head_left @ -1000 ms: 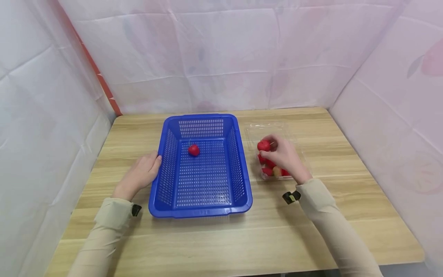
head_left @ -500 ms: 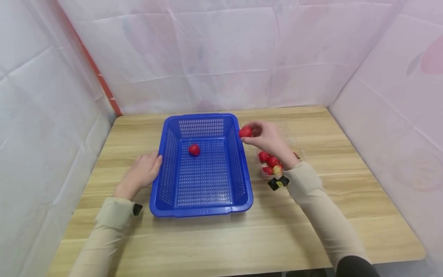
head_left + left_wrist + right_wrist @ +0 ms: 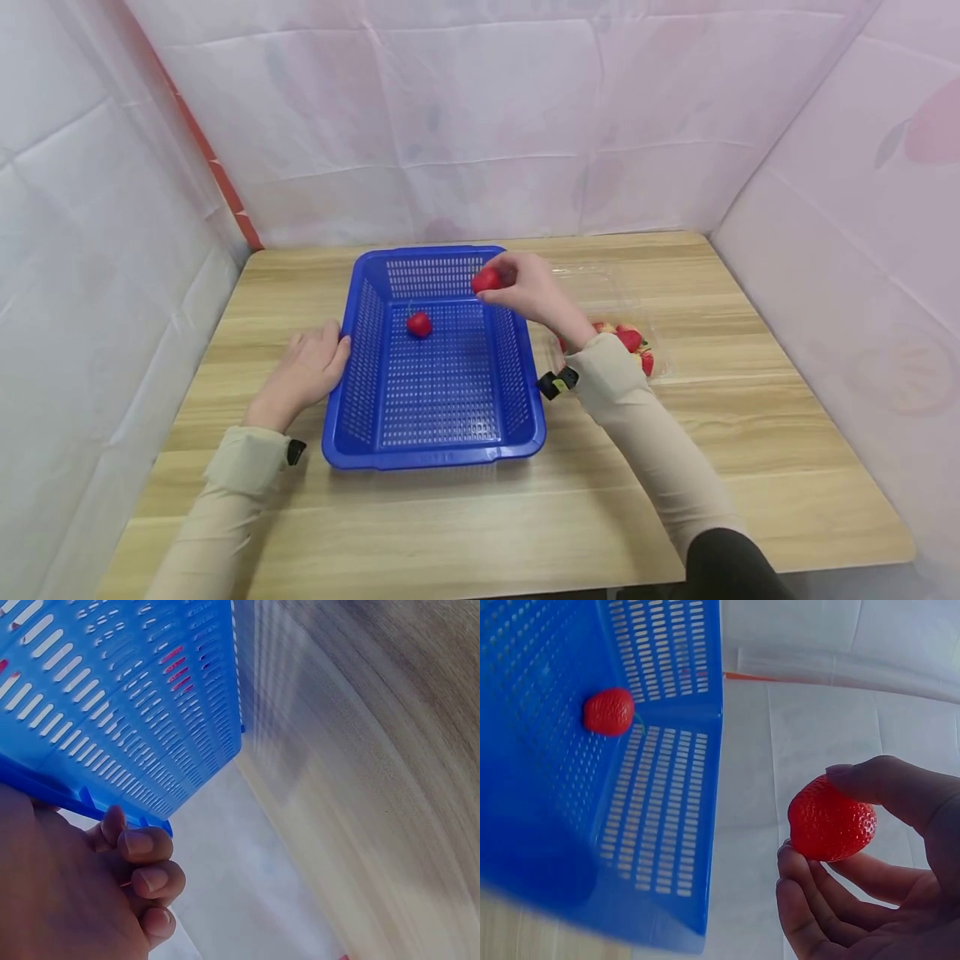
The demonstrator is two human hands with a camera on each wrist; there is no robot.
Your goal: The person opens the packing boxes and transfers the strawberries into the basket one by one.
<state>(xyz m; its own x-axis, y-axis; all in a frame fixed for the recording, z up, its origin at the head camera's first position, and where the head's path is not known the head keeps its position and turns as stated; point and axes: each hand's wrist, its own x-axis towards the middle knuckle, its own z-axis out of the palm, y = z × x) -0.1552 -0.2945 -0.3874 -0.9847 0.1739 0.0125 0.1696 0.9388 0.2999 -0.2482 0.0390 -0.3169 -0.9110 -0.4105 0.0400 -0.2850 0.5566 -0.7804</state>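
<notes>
My right hand (image 3: 531, 292) pinches a red strawberry (image 3: 831, 820) between thumb and fingers, above the right far part of a blue plastic basket (image 3: 435, 460). Another strawberry (image 3: 419, 324), with a green stem, lies on the basket's perforated floor toward the far left. At the basket's left rim, my left hand (image 3: 302, 375) holds the edge; its curled fingers (image 3: 154, 879) show just beside the rim in the left wrist view. Several more strawberries (image 3: 630, 338) lie in a clear plastic box (image 3: 660, 367) right of the basket, partly hidden by my right wrist.
The box's clear lid (image 3: 588, 283) lies opened toward the back. Everything stands on a light wooden table (image 3: 450, 533). White printed cloth (image 3: 480, 125) hangs behind it and at both sides.
My right hand has lifted the strawberry from the clear box and carried it left over the basket's right rim. The left hand has stayed at the left rim.
</notes>
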